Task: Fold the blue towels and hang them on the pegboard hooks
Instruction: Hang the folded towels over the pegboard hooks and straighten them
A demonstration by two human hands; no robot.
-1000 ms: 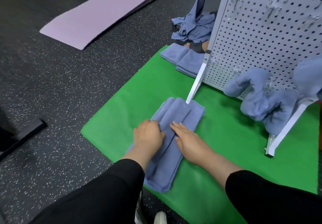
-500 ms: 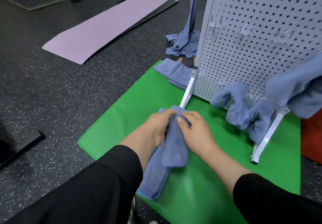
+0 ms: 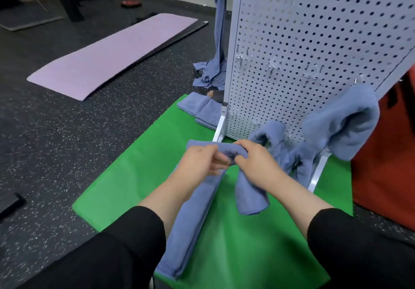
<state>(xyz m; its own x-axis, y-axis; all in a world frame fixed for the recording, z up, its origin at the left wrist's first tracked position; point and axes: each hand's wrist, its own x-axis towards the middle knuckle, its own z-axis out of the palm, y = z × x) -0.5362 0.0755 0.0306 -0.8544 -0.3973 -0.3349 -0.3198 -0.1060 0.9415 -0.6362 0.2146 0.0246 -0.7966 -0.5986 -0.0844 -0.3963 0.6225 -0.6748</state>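
Note:
A long folded blue towel (image 3: 193,225) is lifted off the green mat (image 3: 139,176), draped over at its middle. My left hand (image 3: 197,162) grips the fold from the left and my right hand (image 3: 256,165) grips it from the right; one end hangs toward me, the other end droops under my right hand. The white pegboard (image 3: 314,41) stands just behind, with metal hooks (image 3: 271,66) across it. Two folded blue towels (image 3: 343,118) hang on hooks at its lower right, another (image 3: 272,136) lower down.
Folded blue towels (image 3: 199,111) lie on the mat by the pegboard's left foot. A loose blue towel (image 3: 219,41) hangs behind the board over a heap on the floor. A purple mat (image 3: 112,52) lies on the speckled floor. A red object (image 3: 386,165) stands at right.
Earlier the towel lay flat on the green mat under both hands. Both hands have gathered it at the middle and raised it toward the pegboard, its ends now hanging down.

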